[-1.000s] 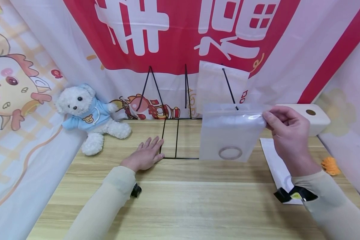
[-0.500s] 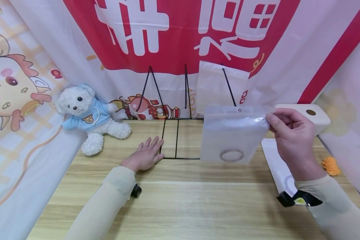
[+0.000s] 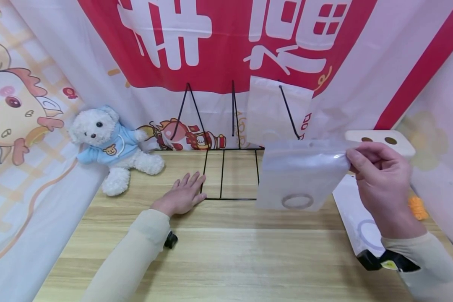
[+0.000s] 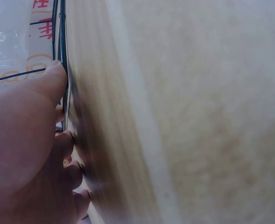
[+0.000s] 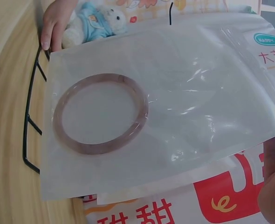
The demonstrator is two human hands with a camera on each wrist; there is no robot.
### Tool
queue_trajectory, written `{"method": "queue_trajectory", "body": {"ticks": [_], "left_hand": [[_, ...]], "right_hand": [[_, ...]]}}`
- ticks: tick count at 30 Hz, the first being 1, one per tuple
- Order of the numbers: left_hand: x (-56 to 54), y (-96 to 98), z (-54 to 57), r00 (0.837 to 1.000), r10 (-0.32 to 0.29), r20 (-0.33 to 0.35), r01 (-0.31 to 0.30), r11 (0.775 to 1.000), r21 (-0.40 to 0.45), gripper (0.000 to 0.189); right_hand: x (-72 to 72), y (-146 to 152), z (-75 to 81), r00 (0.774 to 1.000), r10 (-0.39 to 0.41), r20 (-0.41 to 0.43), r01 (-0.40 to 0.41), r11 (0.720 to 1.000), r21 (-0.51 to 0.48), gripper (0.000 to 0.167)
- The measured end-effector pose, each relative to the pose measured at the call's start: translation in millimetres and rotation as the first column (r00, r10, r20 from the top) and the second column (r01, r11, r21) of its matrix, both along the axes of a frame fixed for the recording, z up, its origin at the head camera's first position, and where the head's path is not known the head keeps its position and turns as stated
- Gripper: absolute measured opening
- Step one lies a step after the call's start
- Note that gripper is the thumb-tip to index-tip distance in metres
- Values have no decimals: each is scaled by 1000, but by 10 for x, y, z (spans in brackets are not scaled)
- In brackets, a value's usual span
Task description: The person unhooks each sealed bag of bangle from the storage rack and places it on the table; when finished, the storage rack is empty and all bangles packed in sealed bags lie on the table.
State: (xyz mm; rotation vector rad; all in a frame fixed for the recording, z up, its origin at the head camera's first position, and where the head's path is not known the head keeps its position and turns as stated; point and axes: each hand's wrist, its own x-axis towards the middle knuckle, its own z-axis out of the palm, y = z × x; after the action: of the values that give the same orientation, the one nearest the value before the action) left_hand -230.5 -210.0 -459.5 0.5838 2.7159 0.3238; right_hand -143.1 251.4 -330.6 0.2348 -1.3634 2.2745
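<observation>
My right hand point(image 3: 381, 184) pinches the upper right corner of a frosted zip bag point(image 3: 275, 176) that hangs down in front of the black wire display rack point(image 3: 222, 176). A pinkish-brown bangle point(image 5: 144, 105) lies low in this bag, as the right wrist view shows. The bag's hole is just right of the tip of the rack's right hook point(image 3: 290, 112). On that hook, further back, hangs another frosted bag point(image 3: 266, 105). My left hand point(image 3: 181, 195) rests on the table with fingers straight and spread, its fingertips at the rack's front left corner.
Right of the rack, partly behind my right forearm, a white bag point(image 3: 349, 205) with a ring shape in it lies on the table. Behind it are a white box point(image 3: 404, 144) with round holes and a small orange object point(image 3: 418, 208). A white teddy bear point(image 3: 117, 144) sits left.
My right hand has moved right and a little towards me with the bag, whose top has come away from the hook tip. My left hand has stayed put.
</observation>
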Motion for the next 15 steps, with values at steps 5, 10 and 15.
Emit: {"method": "queue_trajectory", "body": {"ticks": [5, 10, 15], "left_hand": [[0, 5, 2, 1000, 0, 7, -1, 1000, 5, 72], [7, 9, 17, 1000, 1, 12, -1, 1000, 10, 72], [13, 3, 34, 1000, 0, 16, 0, 1000, 11, 72]], "right_hand": [[59, 33, -15, 999, -43, -22, 42, 998, -36, 19], [127, 67, -16, 997, -66, -47, 63, 997, -47, 21], [189, 90, -9, 995, -70, -65, 64, 993, -99, 24]]}}
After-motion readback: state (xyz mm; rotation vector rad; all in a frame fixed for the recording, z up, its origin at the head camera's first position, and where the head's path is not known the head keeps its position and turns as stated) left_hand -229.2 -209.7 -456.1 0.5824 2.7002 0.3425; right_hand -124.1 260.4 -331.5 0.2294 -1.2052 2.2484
